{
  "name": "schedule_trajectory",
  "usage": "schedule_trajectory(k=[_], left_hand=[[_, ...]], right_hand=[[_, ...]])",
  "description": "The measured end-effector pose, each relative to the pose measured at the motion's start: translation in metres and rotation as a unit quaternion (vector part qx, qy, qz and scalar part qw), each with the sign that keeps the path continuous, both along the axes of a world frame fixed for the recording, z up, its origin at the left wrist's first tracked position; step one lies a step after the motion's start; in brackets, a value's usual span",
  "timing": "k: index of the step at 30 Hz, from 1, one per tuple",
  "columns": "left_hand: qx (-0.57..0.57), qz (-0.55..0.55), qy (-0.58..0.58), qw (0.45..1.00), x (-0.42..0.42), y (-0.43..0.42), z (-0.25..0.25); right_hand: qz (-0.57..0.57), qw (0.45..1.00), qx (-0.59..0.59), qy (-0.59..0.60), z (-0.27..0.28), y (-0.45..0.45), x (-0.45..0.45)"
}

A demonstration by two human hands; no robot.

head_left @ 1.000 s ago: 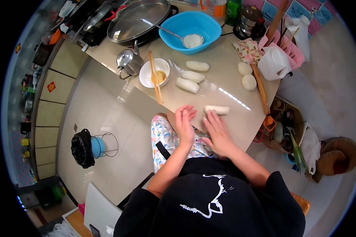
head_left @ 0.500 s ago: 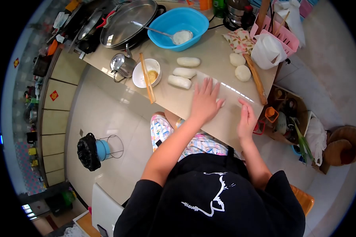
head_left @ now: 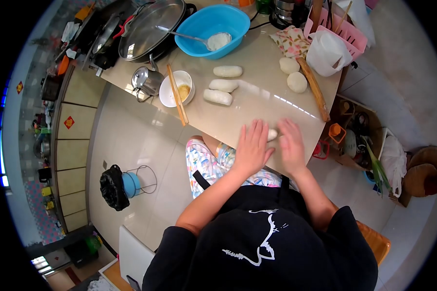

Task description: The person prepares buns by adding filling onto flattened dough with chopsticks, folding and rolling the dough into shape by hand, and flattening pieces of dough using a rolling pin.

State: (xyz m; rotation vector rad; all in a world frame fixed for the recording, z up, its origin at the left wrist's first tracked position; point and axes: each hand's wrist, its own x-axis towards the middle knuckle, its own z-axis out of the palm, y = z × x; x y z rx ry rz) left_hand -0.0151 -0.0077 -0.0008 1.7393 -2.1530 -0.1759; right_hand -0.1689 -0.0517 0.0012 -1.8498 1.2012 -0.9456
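Observation:
My left hand lies flat near the front edge of the table, palm down, fingers stretched out. From beneath its fingers pokes the end of a white dough piece; the rest of it is covered. Just to the right is my right hand, its fingers extended and slightly blurred, beside that dough end. Whether it touches the dough I cannot tell. Beyond my left hand lie three dough rolls, the farthest one apart from the other two. Two round dough balls sit by a wooden rolling pin.
A white bowl with chopsticks across it stands left, near a metal pot. Behind are a blue basin with a ladle and a lidded pan. A pink basket stands back right.
My left hand has drawn back toward my body, and my right hand has moved left, closer to it. A dough end now shows between them. The view has shifted slightly.

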Motion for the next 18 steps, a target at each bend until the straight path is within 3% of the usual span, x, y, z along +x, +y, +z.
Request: schedule_trajectory(k=[1, 4, 5, 7, 8, 10, 12, 14, 15, 16, 17, 18], left_hand=[[-0.001, 0.0, 0.001, 1.0, 0.001, -0.007, -0.001], [0.027, 0.008, -0.053, 0.998, 0.006, -0.024, -0.002], [0.019, 0.01, -0.026, 0.999, 0.009, -0.027, -0.003], [0.012, 0.013, 0.0, 1.0, 0.013, -0.026, 0.004], [0.0, 0.039, 0.028, 0.999, 0.015, -0.022, 0.008], [-0.01, 0.065, 0.056, 0.996, 0.022, -0.018, 0.006], [0.001, -0.046, 0.167, 0.985, 0.031, -0.017, -0.005], [-0.001, -0.049, 0.179, 0.983, 0.03, -0.017, -0.004], [0.0, -0.053, 0.192, 0.98, 0.028, -0.016, 0.001], [-0.001, -0.053, 0.192, 0.98, 0.024, -0.015, 0.004], [0.084, 0.025, 0.327, 0.941, 0.018, -0.015, 0.006], [0.165, 0.102, 0.451, 0.871, 0.015, -0.015, 0.009]], right_hand=[[0.086, 0.982, -0.103, 0.129, 0.006, -0.002, 0.004], [0.134, 0.966, -0.067, 0.21, 0.0, -0.012, 0.016], [0.133, 0.966, -0.069, 0.209, 0.0, -0.019, 0.015], [0.119, 0.99, 0.01, 0.072, 0.001, -0.029, 0.011], [0.12, 0.99, 0.009, 0.071, 0.002, -0.029, 0.009], [0.135, 0.973, -0.042, 0.182, 0.013, -0.025, 0.003], [0.173, 0.968, -0.03, 0.179, 0.004, -0.02, 0.001], [0.213, 0.961, -0.023, 0.176, -0.005, -0.021, 0.0], [0.166, 0.979, 0.117, -0.019, -0.007, -0.023, 0.0], [0.106, 0.938, 0.25, -0.213, -0.009, -0.025, 0.001], [0.106, 0.939, 0.249, -0.214, -0.011, -0.027, 0.001], [0.068, 0.891, 0.311, -0.323, -0.01, -0.029, 0.004]])
